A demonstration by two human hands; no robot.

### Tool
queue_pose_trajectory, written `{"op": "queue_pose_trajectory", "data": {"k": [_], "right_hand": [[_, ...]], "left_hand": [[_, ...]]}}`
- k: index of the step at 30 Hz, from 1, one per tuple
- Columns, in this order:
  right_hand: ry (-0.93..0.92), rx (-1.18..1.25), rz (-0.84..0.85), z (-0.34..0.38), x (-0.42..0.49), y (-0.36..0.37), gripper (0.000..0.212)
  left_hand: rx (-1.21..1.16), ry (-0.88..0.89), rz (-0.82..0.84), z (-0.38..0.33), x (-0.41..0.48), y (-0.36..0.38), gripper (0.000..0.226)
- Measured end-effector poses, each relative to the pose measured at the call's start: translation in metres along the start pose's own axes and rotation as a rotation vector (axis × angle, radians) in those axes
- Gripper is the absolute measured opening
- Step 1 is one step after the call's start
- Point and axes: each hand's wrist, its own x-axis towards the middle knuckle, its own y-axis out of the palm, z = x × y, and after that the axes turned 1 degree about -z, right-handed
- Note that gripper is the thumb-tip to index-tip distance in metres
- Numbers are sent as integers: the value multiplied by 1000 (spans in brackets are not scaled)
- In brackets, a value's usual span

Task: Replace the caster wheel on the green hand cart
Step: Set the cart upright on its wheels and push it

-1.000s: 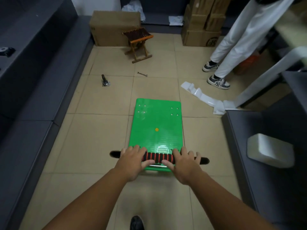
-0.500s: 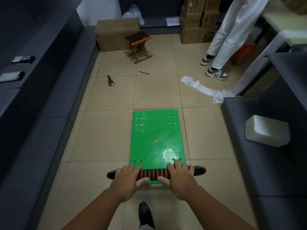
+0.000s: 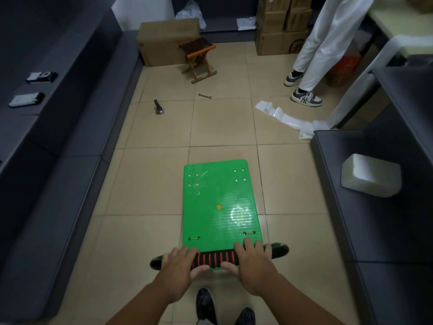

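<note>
HANDS ON THE BAR: On my feed the left hand (image 3: 180, 266) and the right hand (image 3: 254, 263) curl over the handle (image 3: 278, 249) of the green hand cart (image 3: 219, 191). The fingers wrap over the top and the thumbs tuck in on the near side, one hand at each end of the red-and-black striped grip (image 3: 216, 259). The cart stands deck-up on the tiled floor (image 3: 152, 184), directly in front of the person, in the aisle between the left bench (image 3: 46, 195) and the right bench (image 3: 375, 231).

I cannot see its wheels because the deck hides them. Two full clusters of four bolt heads (image 3: 239, 174) show at the deck's far corners, so I judge the fittings there to be fastened. A loose caster wheel (image 3: 159, 107) lies on the tiles well ahead and to the left. A wrench (image 3: 205, 96) lies apart from it, near a folding stool (image 3: 199, 58).

My reading is that the swap looks done or nearly so, and that the loose caster is the old part. A rolling check and the clearing of tool and part would then remain. I cannot rule out that it is the new one awaiting fitting.

As for containers, a large cardboard box (image 3: 168, 41) against the back wall and the stacked cartons (image 3: 281, 26) to its right are all shut, so I cannot tell their contents. A white foam block (image 3: 370, 175) rests on the right bench. A second person in white trousers (image 3: 328, 43) stands beside the cartons.
</note>
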Motion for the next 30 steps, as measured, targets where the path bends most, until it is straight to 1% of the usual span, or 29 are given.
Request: {"op": "queue_pose_trajectory", "data": {"k": [3, 7, 9, 12, 17, 20, 23, 26, 30], "right_hand": [[-31, 61, -17, -4, -1, -1, 70], [-75, 137, -27, -10, 7, -8, 50], [-82, 148, -28, -12, 17, -14, 45], [-89, 136, -21, -13, 37, -27, 44], [-89, 84, -28, -16, 85, -59, 46], [-85, 62, -29, -19, 120, -81, 47], [-73, 60, -37, -23, 158, -106, 47], [-63, 62, -2, -24, 201, -140, 47], [-59, 67, -6, -28, 257, -181, 48]], "left_hand": [[2, -4, -3, -2, -2, -1, 91], [3, -11, 4, -3, 6, -11, 85], [10, -14, 5, 0, 16, -17, 80], [6, -21, -3, 6, 35, -29, 71], [0, -14, -50, 17, 80, -57, 70], [-10, -11, -77, 24, 114, -78, 76], [-4, -5, -109, 33, 153, -101, 73], [-7, -2, -107, 46, 194, -127, 70], [-24, 2, -97, 59, 256, -166, 57]]}}
